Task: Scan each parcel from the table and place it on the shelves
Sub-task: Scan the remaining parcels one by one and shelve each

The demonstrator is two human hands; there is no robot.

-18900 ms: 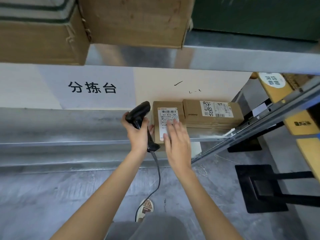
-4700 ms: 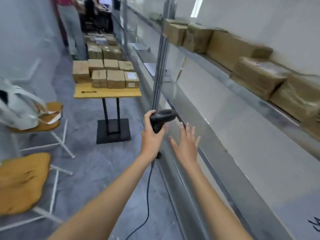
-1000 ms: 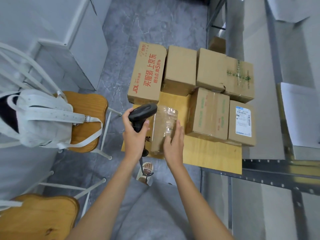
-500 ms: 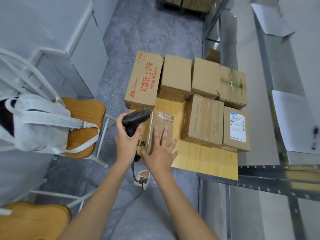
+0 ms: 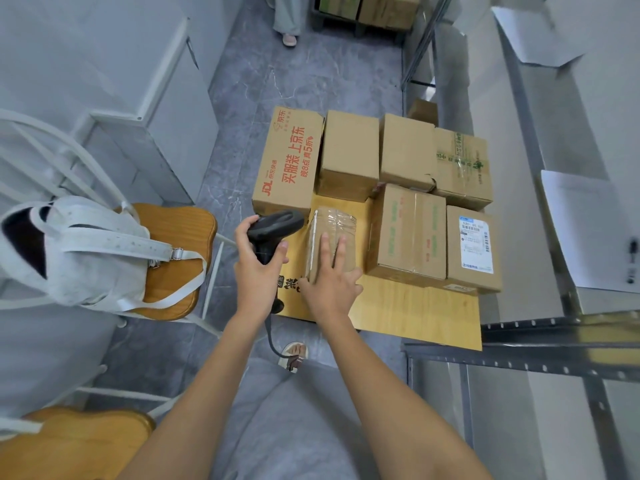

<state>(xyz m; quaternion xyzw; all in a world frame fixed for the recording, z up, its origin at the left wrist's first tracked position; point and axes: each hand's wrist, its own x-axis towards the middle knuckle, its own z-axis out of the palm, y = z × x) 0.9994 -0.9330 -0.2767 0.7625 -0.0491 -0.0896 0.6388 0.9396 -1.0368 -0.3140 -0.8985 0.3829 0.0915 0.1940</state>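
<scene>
the small tape-wrapped brown cardboard parcel (image 5: 330, 242) sits on the yellow wooden bench (image 5: 415, 313), beside the red-printed carton (image 5: 289, 164). right hand (image 5: 330, 282) lies flat on it, fingers straight; left hand (image 5: 258, 268) grips the black handheld scanner (image 5: 273, 228). glossy tape could slip under a one-handed lift.

Red "JDL" and "买服装 上京东" on far-left box (image 5: 289, 164).

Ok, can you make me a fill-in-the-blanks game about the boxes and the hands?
1. The left hand grips a black ____.
2. The right hand rests on a parcel wrapped in clear ____.
3. The box with big red writing stands at the table's ____ edge.
4. A white bag sits on a wooden ____.

Missing words: scanner; tape; left; chair
</scene>
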